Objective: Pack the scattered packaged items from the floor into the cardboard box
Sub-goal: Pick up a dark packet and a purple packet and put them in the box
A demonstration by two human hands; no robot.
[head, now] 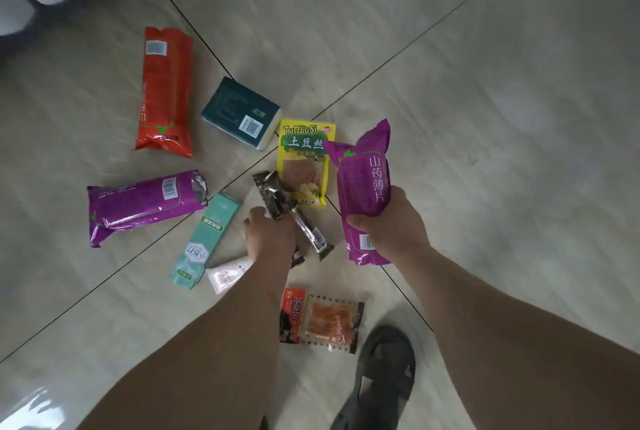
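Yellow packet [304, 166] and teal box [241, 113] lie beside what seems a dark wrapper [273, 199].

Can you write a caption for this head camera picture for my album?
Right hand holds a purple snack bag, left hand grips a dark packet, more packets lie on the tiled floor.

Home interior, glossy tiled floor [485, 83] (snack packets [166, 93] scattered)

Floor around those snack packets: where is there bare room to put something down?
Bare tiles lie right of the purple packet in the right hand. Around the left hand, between teal box and yellow packet, it is crowded.
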